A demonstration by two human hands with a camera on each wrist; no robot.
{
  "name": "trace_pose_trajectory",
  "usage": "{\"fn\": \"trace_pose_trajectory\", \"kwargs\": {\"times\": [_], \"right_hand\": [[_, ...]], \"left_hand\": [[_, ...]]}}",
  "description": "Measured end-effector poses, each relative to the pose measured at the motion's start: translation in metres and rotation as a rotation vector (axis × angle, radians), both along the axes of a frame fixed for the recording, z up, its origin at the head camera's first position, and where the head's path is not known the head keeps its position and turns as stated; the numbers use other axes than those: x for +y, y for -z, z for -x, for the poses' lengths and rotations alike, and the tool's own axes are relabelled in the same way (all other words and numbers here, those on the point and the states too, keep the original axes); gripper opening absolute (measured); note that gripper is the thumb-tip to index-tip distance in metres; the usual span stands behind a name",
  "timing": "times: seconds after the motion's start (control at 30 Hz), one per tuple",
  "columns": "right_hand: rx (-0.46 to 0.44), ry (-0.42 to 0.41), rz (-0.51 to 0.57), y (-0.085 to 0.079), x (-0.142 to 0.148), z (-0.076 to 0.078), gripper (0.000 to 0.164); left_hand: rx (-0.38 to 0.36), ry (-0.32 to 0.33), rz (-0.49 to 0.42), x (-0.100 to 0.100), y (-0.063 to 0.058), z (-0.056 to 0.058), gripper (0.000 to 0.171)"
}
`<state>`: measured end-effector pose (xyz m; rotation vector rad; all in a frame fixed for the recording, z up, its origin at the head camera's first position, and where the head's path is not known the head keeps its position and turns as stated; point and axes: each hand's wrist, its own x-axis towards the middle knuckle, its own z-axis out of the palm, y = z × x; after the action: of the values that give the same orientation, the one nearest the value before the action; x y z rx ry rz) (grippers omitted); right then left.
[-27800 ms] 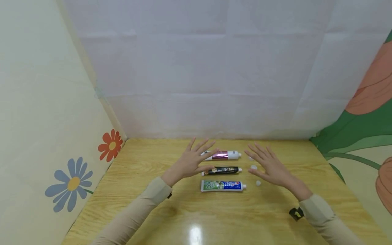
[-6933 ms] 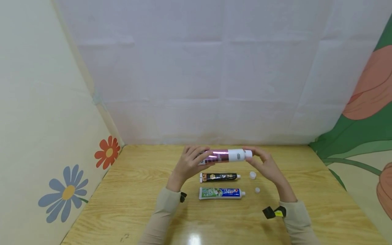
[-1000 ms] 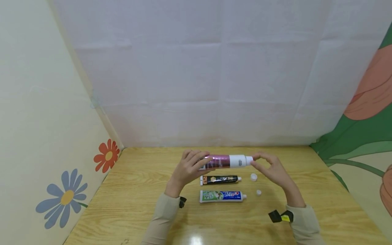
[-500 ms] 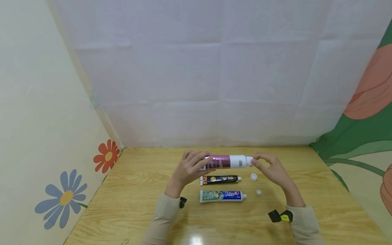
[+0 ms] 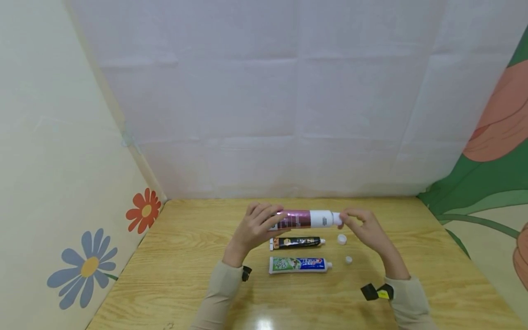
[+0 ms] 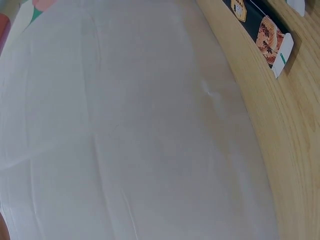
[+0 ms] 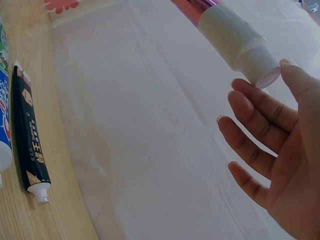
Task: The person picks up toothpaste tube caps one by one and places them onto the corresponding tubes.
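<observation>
In the head view, a pink-and-white toothpaste tube (image 5: 294,219) is held level above the table. My left hand (image 5: 255,225) grips its tail end, fingers over the top. A white cap (image 5: 336,218) sits on the tube's right end, and my right hand (image 5: 370,233) pinches it between thumb and forefinger. From the right wrist, thumb and forefinger meet the end of the cap (image 7: 265,75) while the other fingers (image 7: 247,145) stay loosely bent. The left hand's hold is out of sight in the left wrist view.
On the wooden table (image 5: 185,275) lie a black toothpaste tube (image 5: 297,243) and a green-and-blue one (image 5: 298,265), both uncapped with nozzles to the right. Two loose white caps, a larger one (image 5: 342,239) and a smaller one (image 5: 348,260), lie beside them. A white sheet (image 5: 247,114) hangs behind.
The pink-and-white tube first lay uncapped on the table under spread hands; both hands now hold it up, capped. Over the last second, the right fingers shift slightly on the cap.
</observation>
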<state>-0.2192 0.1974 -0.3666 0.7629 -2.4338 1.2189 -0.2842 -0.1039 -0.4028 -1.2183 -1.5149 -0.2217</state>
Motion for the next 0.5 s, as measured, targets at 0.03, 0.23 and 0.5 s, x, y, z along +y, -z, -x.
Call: {"fn": "trace_pose_trajectory", "kwargs": {"times": [0.03,0.23,0.5], "right_hand": [[-0.001,-0.001,0.001,0.0003,0.0,0.0001,0.022],[-0.003,-0.017,0.024,0.0013,-0.0006,0.0004,0.024],[-0.014,-0.009,0.02,-0.0013,-0.0028,-0.0012,0.025]], "left_hand": [[0.003,0.0,0.0,0.0001,-0.0002,0.0,0.055],[0.003,0.003,0.001,-0.0001,0.0,0.0,0.054],[-0.003,-0.002,0.007,-0.0032,0.0004,0.0001,0.06]]}}
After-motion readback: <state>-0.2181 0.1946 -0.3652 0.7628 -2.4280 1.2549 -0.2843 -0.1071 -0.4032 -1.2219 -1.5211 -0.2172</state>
